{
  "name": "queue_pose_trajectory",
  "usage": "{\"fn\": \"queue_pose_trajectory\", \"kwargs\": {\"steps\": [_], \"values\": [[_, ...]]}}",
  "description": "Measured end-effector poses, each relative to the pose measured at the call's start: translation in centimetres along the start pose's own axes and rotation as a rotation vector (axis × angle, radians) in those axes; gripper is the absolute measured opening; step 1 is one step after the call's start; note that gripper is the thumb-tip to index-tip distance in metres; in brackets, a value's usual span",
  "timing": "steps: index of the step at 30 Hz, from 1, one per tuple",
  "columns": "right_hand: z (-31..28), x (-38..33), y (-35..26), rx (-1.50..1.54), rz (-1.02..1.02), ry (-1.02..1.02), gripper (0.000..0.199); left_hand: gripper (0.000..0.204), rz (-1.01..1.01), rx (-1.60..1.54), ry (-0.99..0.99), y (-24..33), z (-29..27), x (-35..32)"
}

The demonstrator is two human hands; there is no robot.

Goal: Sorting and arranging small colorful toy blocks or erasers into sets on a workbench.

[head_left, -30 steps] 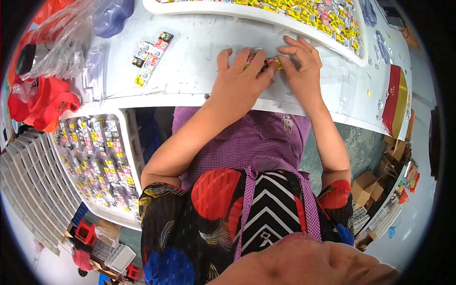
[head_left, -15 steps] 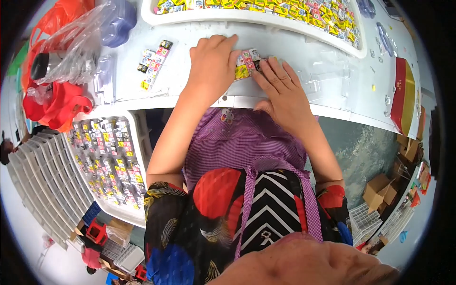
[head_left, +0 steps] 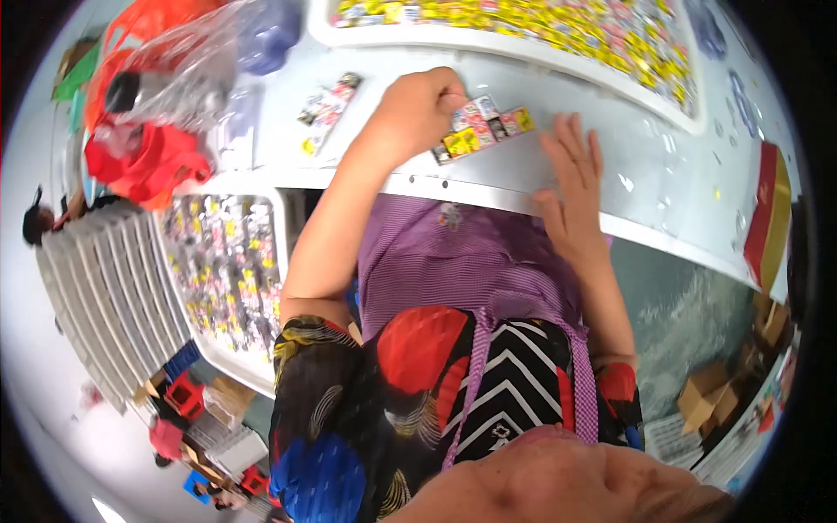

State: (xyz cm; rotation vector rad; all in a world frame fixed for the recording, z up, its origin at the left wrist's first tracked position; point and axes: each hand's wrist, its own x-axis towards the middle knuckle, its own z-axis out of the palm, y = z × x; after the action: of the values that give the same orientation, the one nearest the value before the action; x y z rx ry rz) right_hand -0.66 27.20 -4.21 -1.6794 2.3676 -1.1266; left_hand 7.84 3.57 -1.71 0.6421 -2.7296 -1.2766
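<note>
On the white table, a tight cluster of small printed boxes [head_left: 479, 126] in yellow, pink, white and black lies flat in front of me. My left hand [head_left: 423, 109] is at its left edge, with curled fingers; whatever they may hold is hidden. To the right, my right hand [head_left: 571, 170] is off the cluster, holding nothing, its fingers stretched and apart. A second slanted group of similar boxes [head_left: 330, 113] lies to the left of my left forearm.
A white tray [head_left: 514, 50] heaped with small yellow boxes spans the far side. Left are red bags [head_left: 144, 166], clear plastic and purple-tinted trays [head_left: 268, 35]. Below them stands a tray of packed sets [head_left: 283, 261]. A red-and-gold box [head_left: 767, 218] sits at right.
My right hand has lifted off the boxes and moved right, fingers spreading. My left hand has curled its fingers. More of the cluster now shows, and the whole view has shifted.
</note>
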Motion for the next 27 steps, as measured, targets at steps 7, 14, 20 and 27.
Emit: {"fn": "queue_pose_trajectory", "kwargs": {"steps": [7,14,20,27], "values": [[0.4,-0.1,0.2,-0.076,0.005,0.056,0.048,0.012,-0.001,-0.015,0.254,-2.9,-4.4,-4.6],[0.5,-0.7,0.2,-0.226,-0.104,0.016,0.041,0.013,-0.237,0.093,0.457,-8.4,-9.3,-5.3],[-2.9,-2.1,-0.2,-0.241,-0.012,0.085,0.038,0.021,-0.176,0.136,0.515,-10.5,-9.6,-6.4],[-3.2,-4.4,1.3,-0.408,0.080,0.006,0.035,0.022,0.030,0.147,0.349,-3.2,-6.1,-6.2]]}}
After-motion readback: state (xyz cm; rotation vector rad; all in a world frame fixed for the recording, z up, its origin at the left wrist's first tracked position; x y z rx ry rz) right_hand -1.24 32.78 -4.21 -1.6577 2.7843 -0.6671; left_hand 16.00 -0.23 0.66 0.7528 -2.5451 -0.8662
